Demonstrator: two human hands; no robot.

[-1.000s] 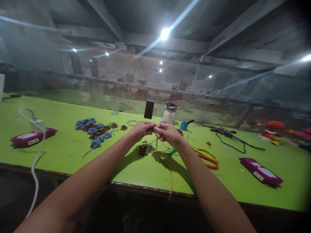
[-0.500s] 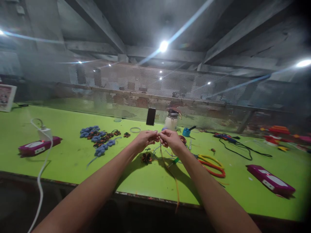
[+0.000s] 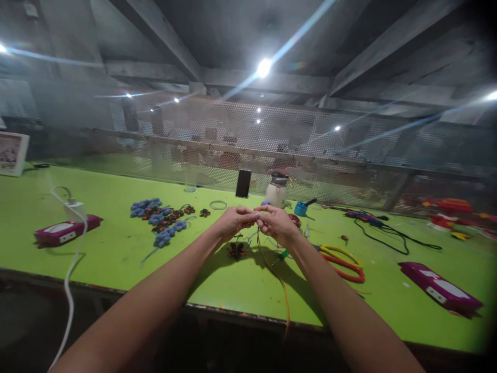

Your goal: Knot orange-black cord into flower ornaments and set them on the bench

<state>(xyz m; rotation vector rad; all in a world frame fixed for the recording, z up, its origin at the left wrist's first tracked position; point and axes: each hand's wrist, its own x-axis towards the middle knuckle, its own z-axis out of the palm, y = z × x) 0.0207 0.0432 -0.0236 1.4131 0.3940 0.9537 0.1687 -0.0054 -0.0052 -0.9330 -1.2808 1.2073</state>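
Note:
Above the green table (image 3: 163,277), my left hand (image 3: 233,223) and my right hand (image 3: 276,225) meet fingertip to fingertip, both closed in a pinch. Thin brown and orange cords (image 3: 276,277) hang from between the fingers and trail over the front edge. The exact spot pinched is too small to make out. Below my left hand lies a dark flower with orange parts (image 3: 236,250). A green-handled tool with a thin metal tip (image 3: 282,256) rests under my right wrist. By my right forearm are yellow and red looped handles (image 3: 345,264), their other end hidden by the arm.
Blue and dark knotted flowers (image 3: 165,235) lie on the left. Purple power strips (image 3: 64,233) sit at both sides, the left with a white cable. Behind my hands stand a phone (image 3: 243,183), a bottle (image 3: 276,191) and a blue pot (image 3: 300,209). Black cables (image 3: 382,233) lie right.
My fingers have shifted slightly, the right index stretching a little farther left over the pinch. The whole view has moved a little. The cords still hang from the hands.

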